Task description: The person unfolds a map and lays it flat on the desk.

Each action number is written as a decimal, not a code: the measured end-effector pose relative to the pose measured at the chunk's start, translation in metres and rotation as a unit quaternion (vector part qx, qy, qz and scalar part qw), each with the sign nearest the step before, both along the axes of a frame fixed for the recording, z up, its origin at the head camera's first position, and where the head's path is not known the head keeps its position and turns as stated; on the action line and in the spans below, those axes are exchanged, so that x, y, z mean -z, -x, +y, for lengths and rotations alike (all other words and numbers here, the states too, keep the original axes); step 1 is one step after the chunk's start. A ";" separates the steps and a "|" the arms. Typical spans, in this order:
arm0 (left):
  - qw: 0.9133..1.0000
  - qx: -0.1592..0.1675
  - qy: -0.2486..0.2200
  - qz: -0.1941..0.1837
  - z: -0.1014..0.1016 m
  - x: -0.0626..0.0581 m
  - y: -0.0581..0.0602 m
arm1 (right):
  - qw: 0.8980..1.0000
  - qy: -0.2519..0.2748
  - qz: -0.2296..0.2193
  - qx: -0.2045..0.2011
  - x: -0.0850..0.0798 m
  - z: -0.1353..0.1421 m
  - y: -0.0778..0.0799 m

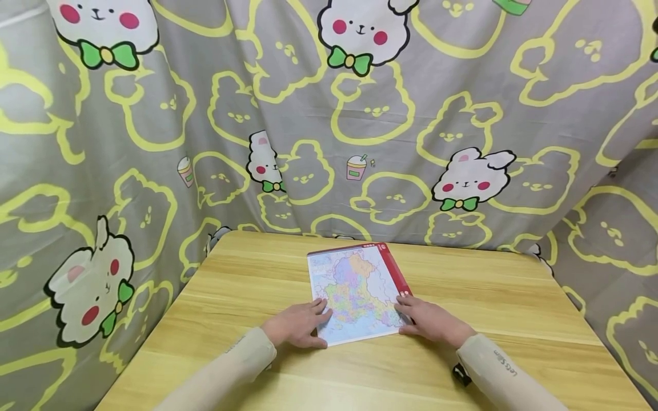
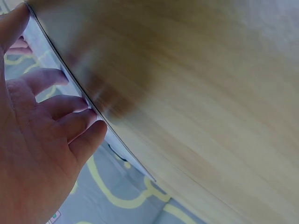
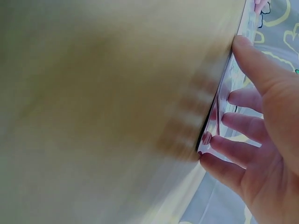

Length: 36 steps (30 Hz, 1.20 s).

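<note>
Printed map lies flat on the counter, slightly askew, its top near the far edge. Left hand rests at its left side, right hand at its right, each thumb by a near corner. Fingers of both hands are spread and touch the sides; no pinch is observed. Assessment: item appears thin, light and fairly stiff, with a smooth face that may slide readily. Corners and edges are judged liable to bending. Recommended hold: opposite side edges, including the red border, with even, light pressure.
</note>
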<state>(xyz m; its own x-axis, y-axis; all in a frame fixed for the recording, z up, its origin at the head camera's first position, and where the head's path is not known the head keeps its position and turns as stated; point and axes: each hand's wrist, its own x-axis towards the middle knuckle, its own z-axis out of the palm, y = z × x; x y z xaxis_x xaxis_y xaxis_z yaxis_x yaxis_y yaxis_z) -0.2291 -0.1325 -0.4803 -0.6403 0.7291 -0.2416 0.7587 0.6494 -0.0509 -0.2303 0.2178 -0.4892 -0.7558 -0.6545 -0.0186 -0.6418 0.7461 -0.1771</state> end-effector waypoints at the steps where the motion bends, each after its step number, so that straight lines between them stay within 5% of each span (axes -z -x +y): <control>1: 1.000 0.002 0.000 0.001 0.000 0.000 0.000 | 1.000 -0.002 0.002 0.000 0.000 0.001 0.001; 19: 0.998 0.056 0.009 0.034 0.016 -0.004 -0.012 | 0.999 0.009 0.042 -0.006 0.006 0.014 0.011; 36: 0.997 0.061 -0.014 0.035 0.023 0.002 -0.015 | 1.000 0.016 0.024 0.004 0.003 0.020 0.018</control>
